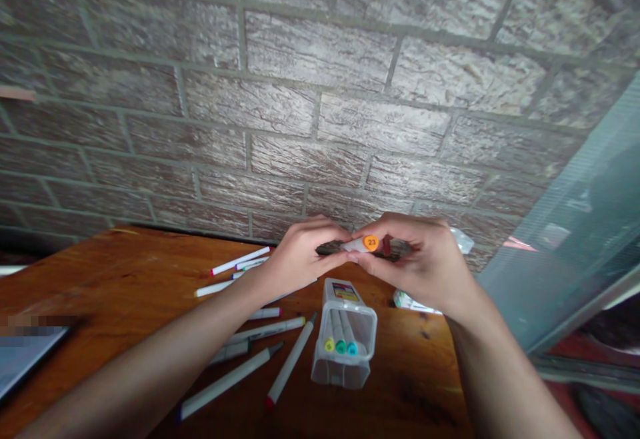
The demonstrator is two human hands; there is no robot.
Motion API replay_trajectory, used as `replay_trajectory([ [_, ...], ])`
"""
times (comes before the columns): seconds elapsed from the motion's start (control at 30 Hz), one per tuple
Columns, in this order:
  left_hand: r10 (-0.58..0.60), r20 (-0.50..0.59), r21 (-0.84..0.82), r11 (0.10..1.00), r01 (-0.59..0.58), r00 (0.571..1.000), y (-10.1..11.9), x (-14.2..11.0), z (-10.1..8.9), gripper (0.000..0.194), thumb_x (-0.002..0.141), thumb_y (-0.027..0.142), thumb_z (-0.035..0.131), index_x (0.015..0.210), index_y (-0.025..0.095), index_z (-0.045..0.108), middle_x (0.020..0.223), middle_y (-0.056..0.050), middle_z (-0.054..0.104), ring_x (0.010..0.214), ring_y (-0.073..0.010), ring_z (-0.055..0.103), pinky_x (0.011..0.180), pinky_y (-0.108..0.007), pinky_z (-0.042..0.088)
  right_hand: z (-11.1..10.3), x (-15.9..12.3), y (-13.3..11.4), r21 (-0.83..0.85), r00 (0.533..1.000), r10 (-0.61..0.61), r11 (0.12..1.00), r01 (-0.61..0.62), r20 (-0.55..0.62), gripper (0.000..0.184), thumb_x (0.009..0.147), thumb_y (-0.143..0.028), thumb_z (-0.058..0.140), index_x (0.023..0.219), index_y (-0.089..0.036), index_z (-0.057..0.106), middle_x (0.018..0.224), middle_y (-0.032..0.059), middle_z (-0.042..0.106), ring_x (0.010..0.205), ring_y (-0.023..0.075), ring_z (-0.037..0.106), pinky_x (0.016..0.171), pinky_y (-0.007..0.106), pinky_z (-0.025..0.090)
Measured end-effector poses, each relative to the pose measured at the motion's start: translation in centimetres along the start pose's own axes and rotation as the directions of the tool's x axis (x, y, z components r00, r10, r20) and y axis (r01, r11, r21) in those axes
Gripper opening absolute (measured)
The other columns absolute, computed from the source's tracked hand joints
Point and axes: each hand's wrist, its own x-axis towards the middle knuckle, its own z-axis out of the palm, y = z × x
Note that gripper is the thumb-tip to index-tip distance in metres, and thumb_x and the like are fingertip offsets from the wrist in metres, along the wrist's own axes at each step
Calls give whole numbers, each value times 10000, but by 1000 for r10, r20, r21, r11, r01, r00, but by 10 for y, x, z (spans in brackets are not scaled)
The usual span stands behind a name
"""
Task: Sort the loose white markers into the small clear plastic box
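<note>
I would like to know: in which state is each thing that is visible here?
Orange-ended marker: held in both hands
Left hand: fingers closed on this marker
Right hand: fingers pinching this marker
Clear case: open, mouth toward the camera
Three markers: inside the case, coloured ends outward
Loose markers: lying on the wooden table

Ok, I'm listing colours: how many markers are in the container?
3, side by side from image left: yellow-ended marker, green-ended marker, blue-ended marker; others may be hidden.
</note>
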Motion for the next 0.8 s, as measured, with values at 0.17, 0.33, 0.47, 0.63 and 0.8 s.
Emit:
replay_trajectory([
  [0.17,23,10,10,1000,-23,1000,1,0,0,158,1014,306,733,990,160,789,926,-84,819,818,-192,746,752,-308,570,0,-1,-8,-33,997,-64,997,66,41,39,923,-172,807,953,-197,812,790,12,773,659,127,676,609,239,512],
  [0.33,38,-14,0,999,-38,999,3,1,-2,159,1015,302,719,995,155,776,956,-99,813,864,-207,761,769,-316,594,0,-3,-11,-52,994,-90,994,93,64,136,925,-166,797,1056,-196,811,818,18,783,671,135,685,646,247,536],
  [0.47,52,-35,4,999,-52,998,2,1,-3,106,998,237,732,1051,161,785,987,-89,813,887,-198,766,771,-306,602,-9,-6,-14,-40,996,-10,999,14,94,271,923,-207,823,1194,-205,808,770,-14,730,614,113,623,591,231,503],
  [0.63,-11,-83,-47,999,7,996,3,1,-3,135,968,149,751,1088,182,805,999,-70,827,890,-177,783,797,-290,607,-22,-12,-13,79,997,62,995,-66,44,338,883,-273,891,1211,-241,816,775,-11,732,650,137,634,585,258,510],
  [0.8,-8,-84,-42,999,4,996,3,0,-1,129,964,150,765,1085,174,802,993,-67,825,875,-167,775,790,-282,599,-22,-11,-12,86,998,54,995,-58,40,324,891,-261,883,1208,-240,821,782,-13,742,646,126,638,579,245,519],
])
